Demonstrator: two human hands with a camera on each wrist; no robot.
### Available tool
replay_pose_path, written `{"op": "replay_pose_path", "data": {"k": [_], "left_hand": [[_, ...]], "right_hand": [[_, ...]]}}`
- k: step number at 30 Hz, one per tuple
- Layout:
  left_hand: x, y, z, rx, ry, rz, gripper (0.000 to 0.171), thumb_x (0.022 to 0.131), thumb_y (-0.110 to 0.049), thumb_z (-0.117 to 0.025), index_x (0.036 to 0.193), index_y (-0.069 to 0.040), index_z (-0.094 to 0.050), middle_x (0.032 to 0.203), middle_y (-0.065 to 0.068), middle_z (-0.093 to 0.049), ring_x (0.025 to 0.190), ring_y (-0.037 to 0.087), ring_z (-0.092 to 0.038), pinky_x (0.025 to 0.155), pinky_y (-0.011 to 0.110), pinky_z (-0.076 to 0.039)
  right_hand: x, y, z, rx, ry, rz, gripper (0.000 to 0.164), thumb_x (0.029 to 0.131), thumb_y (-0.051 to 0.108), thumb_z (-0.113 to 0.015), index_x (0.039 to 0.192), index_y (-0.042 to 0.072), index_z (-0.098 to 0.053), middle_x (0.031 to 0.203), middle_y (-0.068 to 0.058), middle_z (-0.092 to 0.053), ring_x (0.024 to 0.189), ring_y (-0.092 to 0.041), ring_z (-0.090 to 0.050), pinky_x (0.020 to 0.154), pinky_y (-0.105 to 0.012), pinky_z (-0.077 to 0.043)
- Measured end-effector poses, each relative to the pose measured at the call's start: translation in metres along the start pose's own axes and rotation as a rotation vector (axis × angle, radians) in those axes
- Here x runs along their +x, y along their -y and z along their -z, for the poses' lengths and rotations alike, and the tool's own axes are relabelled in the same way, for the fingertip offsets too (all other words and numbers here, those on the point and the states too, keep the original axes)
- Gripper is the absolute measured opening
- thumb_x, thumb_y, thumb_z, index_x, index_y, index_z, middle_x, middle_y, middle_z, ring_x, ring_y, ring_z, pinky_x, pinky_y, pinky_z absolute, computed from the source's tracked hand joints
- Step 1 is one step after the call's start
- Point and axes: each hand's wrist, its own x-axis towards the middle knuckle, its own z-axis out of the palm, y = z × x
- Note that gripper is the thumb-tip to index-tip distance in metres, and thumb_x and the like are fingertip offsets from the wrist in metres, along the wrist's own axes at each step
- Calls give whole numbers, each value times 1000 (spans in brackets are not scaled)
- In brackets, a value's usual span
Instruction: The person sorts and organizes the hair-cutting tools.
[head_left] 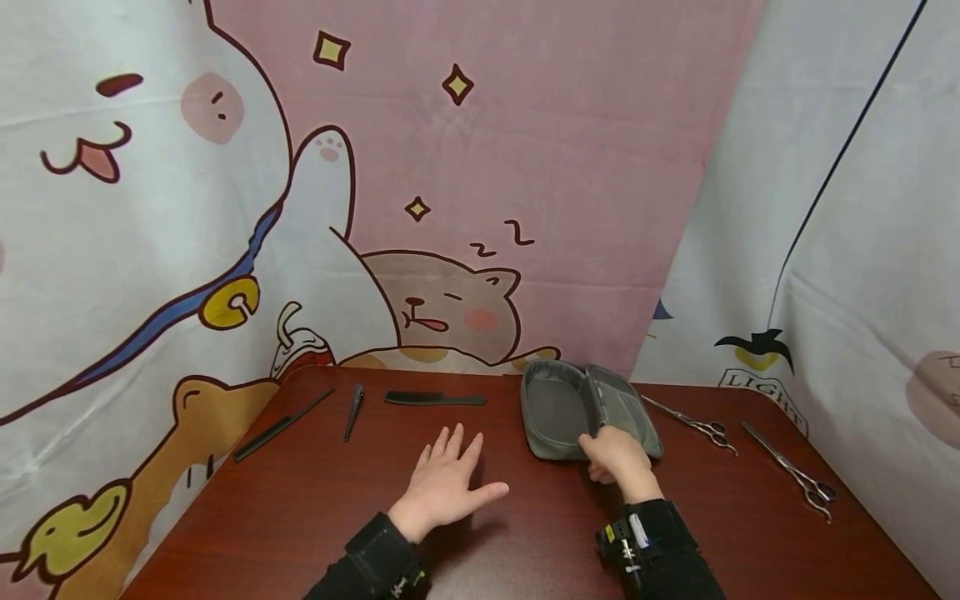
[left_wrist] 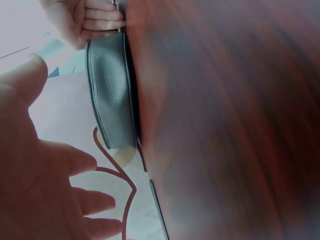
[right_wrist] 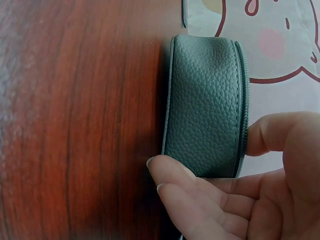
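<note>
"What does your head view give you?"

"The grey case (head_left: 551, 448) sits open on the brown table (head_left: 300, 533), right of centre. My right hand (head_left: 617, 458) pinches its near edge, about where the two halves meet. My left hand (head_left: 444, 492), lower centre, has its fingers spread wide and holds nothing. I'd mind the nearer-placed scissors (head_left: 697, 423) just right of the case; sliding it that way could knock them."

"And the left wrist?"

"The case's side wall stands at upper centre-left, with my left fingers apart from it at lower left. The right hand shows at the top left, but it's washed out there, so I can't judge its contact from this one."

"Right wrist, then?"

"Clearer. The thumb, at the right, is on the zip (right_wrist: 244, 100); the fingers lie against the wall's lower end. I'd pinch lightly, since the wall looks soft and could buckle, and set the thumb off the zip teeth. Bracing the far side with the left palm would, I think, steady it best."
</note>
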Motion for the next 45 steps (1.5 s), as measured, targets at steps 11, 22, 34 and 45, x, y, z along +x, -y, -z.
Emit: {"op": "replay_pose_path", "data": {"k": [11, 22, 34, 45], "left_hand": [[8, -9, -4, -32, 1, 2, 88, 90, -69, -52, 154, -10, -36, 159, 23, -23, 147, 42, -16, 112, 63, -19], [26, -16, -2, -225, -26, 23, 89, 94, -68, -46, 153, -2, -34, 154, 24, -32, 141, 44, -30, 107, 63, -30], [46, -12, -1, -448, -56, 46, 89, 96, -63, -48, 150, 7, -33, 151, 26, -37, 140, 41, -34, 109, 58, -30], [56, -3, -1, -644, -73, 127, 88, 95, -64, -49, 152, 1, -33, 153, 21, -36, 141, 38, -33, 111, 58, -27]], "right_hand": [[3, -5, 0, 134, 33, -5, 56, 101, 18, -42, 136, -25, -33, 75, -14, -68, 64, -24, -69, 60, -36, -57], [0, -13, 2, 290, 53, -28, 47, 101, 13, -38, 130, -24, -35, 79, -18, -66, 65, -24, -69, 62, -36, -58], [-8, -18, 5, 377, 63, -6, 43, 99, 6, -36, 127, -27, -37, 80, -21, -67, 65, -26, -70, 60, -34, -58], [-15, -20, 1, 381, 43, 61, 42, 97, 0, -35, 126, -31, -38, 81, -24, -67, 69, -30, -70, 61, -37, -58]]}}
